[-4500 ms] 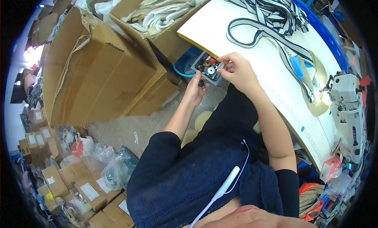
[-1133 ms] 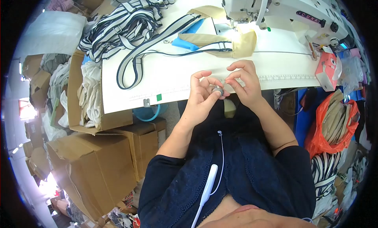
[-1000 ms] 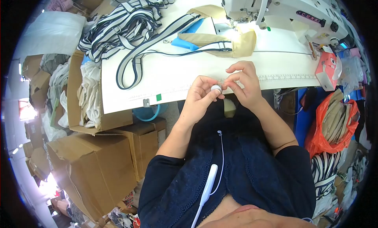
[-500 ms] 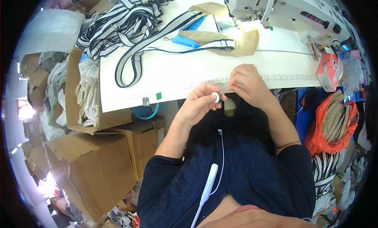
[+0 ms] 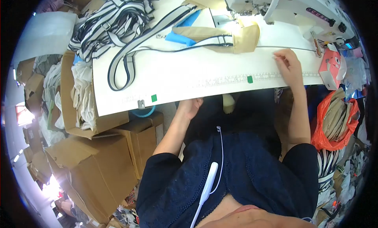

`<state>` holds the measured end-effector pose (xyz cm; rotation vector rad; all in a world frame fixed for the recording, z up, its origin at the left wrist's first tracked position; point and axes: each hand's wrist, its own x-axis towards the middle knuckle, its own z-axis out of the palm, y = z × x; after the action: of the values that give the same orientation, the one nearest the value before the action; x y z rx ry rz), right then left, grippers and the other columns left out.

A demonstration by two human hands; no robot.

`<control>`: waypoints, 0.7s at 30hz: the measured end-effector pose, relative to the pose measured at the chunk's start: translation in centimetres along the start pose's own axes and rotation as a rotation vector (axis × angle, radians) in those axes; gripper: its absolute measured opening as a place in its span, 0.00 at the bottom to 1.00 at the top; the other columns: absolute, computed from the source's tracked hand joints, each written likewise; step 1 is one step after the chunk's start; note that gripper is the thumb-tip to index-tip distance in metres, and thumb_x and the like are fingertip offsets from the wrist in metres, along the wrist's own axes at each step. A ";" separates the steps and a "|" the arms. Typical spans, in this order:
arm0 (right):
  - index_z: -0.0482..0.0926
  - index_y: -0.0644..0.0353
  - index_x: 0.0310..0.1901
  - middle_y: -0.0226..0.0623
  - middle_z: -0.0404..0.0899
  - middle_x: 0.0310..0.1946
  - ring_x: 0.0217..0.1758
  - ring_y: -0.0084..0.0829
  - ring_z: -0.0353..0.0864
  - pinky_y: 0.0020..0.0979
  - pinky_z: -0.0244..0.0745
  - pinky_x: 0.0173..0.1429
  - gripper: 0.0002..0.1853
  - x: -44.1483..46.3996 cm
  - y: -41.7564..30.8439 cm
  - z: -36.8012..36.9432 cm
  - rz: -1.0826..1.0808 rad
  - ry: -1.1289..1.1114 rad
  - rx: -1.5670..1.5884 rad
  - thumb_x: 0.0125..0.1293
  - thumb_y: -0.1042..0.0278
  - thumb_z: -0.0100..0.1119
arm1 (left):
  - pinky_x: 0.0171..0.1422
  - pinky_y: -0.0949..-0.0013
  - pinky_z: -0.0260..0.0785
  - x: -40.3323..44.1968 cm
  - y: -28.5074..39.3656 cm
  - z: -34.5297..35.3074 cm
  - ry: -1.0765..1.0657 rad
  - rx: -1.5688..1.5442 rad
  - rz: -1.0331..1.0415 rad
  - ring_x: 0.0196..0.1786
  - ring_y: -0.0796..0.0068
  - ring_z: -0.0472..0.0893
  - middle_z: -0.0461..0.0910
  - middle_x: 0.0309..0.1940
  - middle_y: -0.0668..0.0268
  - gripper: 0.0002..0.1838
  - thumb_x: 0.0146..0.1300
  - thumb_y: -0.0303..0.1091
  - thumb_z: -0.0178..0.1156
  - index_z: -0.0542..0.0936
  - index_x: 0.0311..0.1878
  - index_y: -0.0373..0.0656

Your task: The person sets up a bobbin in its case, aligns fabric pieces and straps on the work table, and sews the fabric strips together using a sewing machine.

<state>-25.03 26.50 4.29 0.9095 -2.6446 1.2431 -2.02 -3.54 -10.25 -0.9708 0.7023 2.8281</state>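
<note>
My left hand point(image 5: 189, 108) is at the table's front edge, its fingers mostly hidden beneath the tabletop; the round white piece seen in it earlier is out of sight. Over the right part of the white table point(image 5: 169, 76) is my right hand point(image 5: 290, 66), fingers curled together; anything between the fingertips is too small to make out. The sewing machine point(image 5: 291, 11) stands beyond it. Tan fabric point(image 5: 246, 38) lies by the needle area, joined with a blue piece point(image 5: 179, 38) and a looped striped strap point(image 5: 114, 72).
A heap of striped straps point(image 5: 114, 25) lies at the back left. Left of the table are an open carton of pale cloth point(image 5: 82, 96) and a large carton point(image 5: 94, 169). At the right are a pink box point(image 5: 330, 70) and a red bag of tan fabric point(image 5: 334, 121).
My right hand has moved right, away from my left hand. My left hand has dropped left and under the table edge, and the round white piece has gone from view. The camera view has shifted slightly.
</note>
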 end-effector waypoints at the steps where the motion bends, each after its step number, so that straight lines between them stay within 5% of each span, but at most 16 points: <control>1: 0.79 0.62 0.36 0.34 0.75 0.33 0.35 0.32 0.74 0.30 0.70 0.42 0.04 0.1 0.0 0.2 0.017 -0.009 -0.020 0.59 0.75 0.61 | 0.41 0.73 0.75 0.4 0.8 2.6 0.045 0.012 0.153 0.41 0.72 0.81 0.81 0.46 0.63 0.15 0.70 0.34 0.55 0.75 0.57 0.41; 5: 0.79 0.60 0.34 0.38 0.74 0.32 0.39 0.41 0.73 0.37 0.69 0.43 0.04 0.3 -1.5 0.6 -0.160 0.035 -0.215 0.57 0.74 0.62 | 0.45 0.71 0.75 4.0 3.9 7.8 0.102 0.031 0.426 0.44 0.71 0.81 0.81 0.47 0.63 0.17 0.70 0.36 0.56 0.75 0.59 0.41; 12: 0.77 0.58 0.31 0.38 0.74 0.33 0.42 0.44 0.74 0.39 0.70 0.48 0.04 0.3 -0.3 0.5 -0.187 0.050 -0.240 0.55 0.71 0.63 | 0.47 0.71 0.74 11.5 5.1 10.5 0.073 0.167 0.314 0.45 0.71 0.80 0.81 0.48 0.63 0.17 0.70 0.36 0.56 0.75 0.59 0.41; 21: 0.75 0.55 0.29 0.35 0.72 0.31 0.37 0.39 0.73 0.38 0.70 0.42 0.07 0.1 -1.0 0.0 -0.197 0.088 -0.195 0.54 0.69 0.65 | 0.49 0.70 0.73 20.6 1.9 15.2 0.044 0.400 0.169 0.47 0.71 0.80 0.80 0.50 0.62 0.18 0.70 0.36 0.56 0.75 0.59 0.40</control>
<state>-24.56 25.97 5.01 1.0274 -2.4836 0.9407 -27.43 -0.14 -11.20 -0.9411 1.3480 2.6422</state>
